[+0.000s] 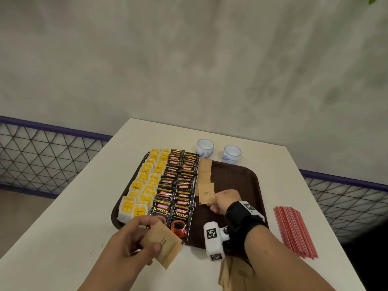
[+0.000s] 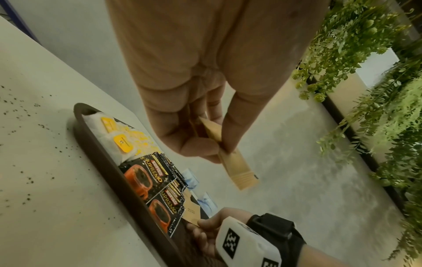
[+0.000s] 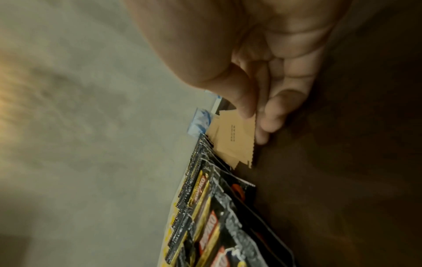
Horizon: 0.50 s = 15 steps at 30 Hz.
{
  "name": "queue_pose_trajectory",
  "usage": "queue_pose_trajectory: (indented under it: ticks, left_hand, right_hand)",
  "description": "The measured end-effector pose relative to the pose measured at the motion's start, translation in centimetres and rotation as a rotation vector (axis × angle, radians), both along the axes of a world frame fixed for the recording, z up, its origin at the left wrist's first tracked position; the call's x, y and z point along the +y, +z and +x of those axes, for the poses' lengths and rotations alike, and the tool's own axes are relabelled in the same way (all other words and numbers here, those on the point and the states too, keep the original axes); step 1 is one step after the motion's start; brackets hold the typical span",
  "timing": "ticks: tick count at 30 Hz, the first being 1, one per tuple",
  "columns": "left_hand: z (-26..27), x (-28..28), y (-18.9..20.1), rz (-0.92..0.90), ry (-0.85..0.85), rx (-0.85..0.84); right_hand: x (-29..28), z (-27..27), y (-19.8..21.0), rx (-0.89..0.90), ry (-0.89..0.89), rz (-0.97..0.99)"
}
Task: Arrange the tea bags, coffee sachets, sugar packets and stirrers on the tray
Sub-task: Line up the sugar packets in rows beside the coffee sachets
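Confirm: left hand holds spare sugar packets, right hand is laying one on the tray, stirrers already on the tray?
Not the stirrers: the head view shows them on the table, right of the tray. Left hand does hold sugar packets; right hand is laying one.

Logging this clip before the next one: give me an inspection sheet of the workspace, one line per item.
Surface: white table bearing a brown tray.
Job's things: tea bags and coffee sachets in rows on the tray; sugar packets in a started column beside them; red stirrers on the table, off the tray.
Clutter: two small cups behind the tray.
Grippers: left hand holds a stack of sugar packets; right hand pinches one sugar packet over the tray.
Cables: nothing seen.
Surroundings: grey wall, mesh railing, green plants.
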<state>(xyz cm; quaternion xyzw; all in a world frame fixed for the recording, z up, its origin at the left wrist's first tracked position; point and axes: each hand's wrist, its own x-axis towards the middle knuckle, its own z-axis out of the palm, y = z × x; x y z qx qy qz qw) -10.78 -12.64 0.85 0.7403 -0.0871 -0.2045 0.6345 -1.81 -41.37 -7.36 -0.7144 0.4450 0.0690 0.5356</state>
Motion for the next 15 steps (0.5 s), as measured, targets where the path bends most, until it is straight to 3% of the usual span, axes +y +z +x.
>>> queue_pose_trajectory:
  ticks: [6, 15]
  left_hand:
    - [0.9, 0.3, -0.5, -0.004, 0.030, 0.022]
    - [1.0, 0.0, -0.6, 0.007, 0.034, 0.035]
  right_hand:
    - [1.3, 1.2, 0.6, 0.151, 0.114, -0.051]
    - [1.8, -0.6, 2.0, 0.137, 0.299, -0.338]
